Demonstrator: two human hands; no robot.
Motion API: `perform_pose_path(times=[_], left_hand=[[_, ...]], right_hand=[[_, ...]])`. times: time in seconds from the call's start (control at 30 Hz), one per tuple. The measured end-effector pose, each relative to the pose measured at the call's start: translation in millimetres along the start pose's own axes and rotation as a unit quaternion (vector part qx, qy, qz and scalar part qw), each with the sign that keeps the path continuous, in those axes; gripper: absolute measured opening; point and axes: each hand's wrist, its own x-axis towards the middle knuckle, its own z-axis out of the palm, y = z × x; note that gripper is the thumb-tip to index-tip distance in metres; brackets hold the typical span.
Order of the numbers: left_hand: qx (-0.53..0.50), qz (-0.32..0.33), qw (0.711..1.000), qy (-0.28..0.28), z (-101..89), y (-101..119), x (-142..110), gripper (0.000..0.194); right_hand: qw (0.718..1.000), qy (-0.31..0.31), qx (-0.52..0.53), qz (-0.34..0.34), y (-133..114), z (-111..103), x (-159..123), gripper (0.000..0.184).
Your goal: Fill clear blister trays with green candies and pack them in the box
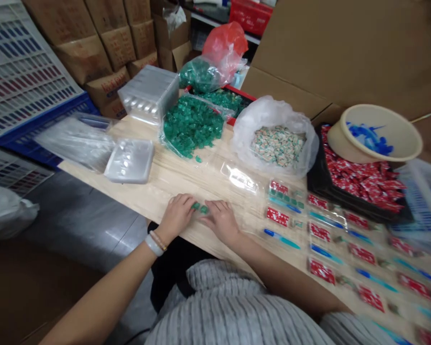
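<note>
Near the front edge of the wooden table (172, 177), my left hand (177, 215) and my right hand (222, 223) face each other. Small green translucent pieces (204, 209) sit between them, at the fingertips of both hands. The fingers of each hand are bent and closed in on these pieces; blur hides the exact grip. Just beyond lies a clear plastic blister tray (240, 179). A heap of similar green pieces (190, 124) spills from a clear bag behind my hands. To the left is a stack of clear trays (129, 160).
On the right lie several trays with red packets (320, 270) and blue pens (282, 238). Behind them stand a white bag of small patterned pieces (278, 146), a black bin of red packets (362, 187) and a cream tub (375, 134). A box of clear trays (151, 91) stands back left.
</note>
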Motion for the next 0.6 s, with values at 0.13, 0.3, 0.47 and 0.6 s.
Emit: perform_pose_path(times=[0.13,0.3,0.47,0.6], left_hand=[[0.007,0.071,0.997,0.029,-0.4,8,-7,0.031],[-0.010,0.199,0.973,-0.116,7.9,34,1,0.039],[-0.011,0.216,0.969,-0.121,16.1,34,4,0.028],[-0.021,0.256,0.957,-0.137,17.6,32,-4,0.030]], right_hand=[[0.999,0.023,-0.026,0.007,41,-32,-43,0.024],[0.980,-0.115,-0.151,-0.068,69,-40,-65,0.014],[0.960,-0.125,-0.197,-0.153,79,-35,-47,0.016],[0.956,-0.121,-0.211,-0.165,93,-39,-32,0.015]])
